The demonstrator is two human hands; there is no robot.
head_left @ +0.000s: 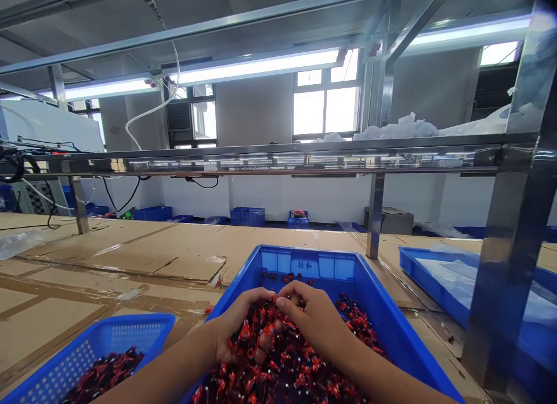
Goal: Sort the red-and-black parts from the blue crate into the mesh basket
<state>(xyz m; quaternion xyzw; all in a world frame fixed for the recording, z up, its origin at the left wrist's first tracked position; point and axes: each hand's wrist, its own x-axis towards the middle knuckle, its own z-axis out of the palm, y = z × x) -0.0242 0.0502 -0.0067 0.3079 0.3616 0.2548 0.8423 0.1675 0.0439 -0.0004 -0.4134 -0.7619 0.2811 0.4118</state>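
Note:
A blue plastic bin (389,320) stands in front of me, holding a heap of small red and dark glossy parts (296,369). Over the heap my left hand (237,325) is cupped, palm up, with several of these small red parts in it. My right hand (315,320) meets it from the other side, its thumb and forefinger pinched around a small red part (275,298) at the left fingertips. The exact kind of these parts is too small to make out.
A blue perforated basket (152,328) with similar parts stands at the left. Cardboard covers the table (174,262). To the right are a metal post (500,264) and a blue tray (439,282) with white plastic. A metal shelf beam (270,160) crosses ahead.

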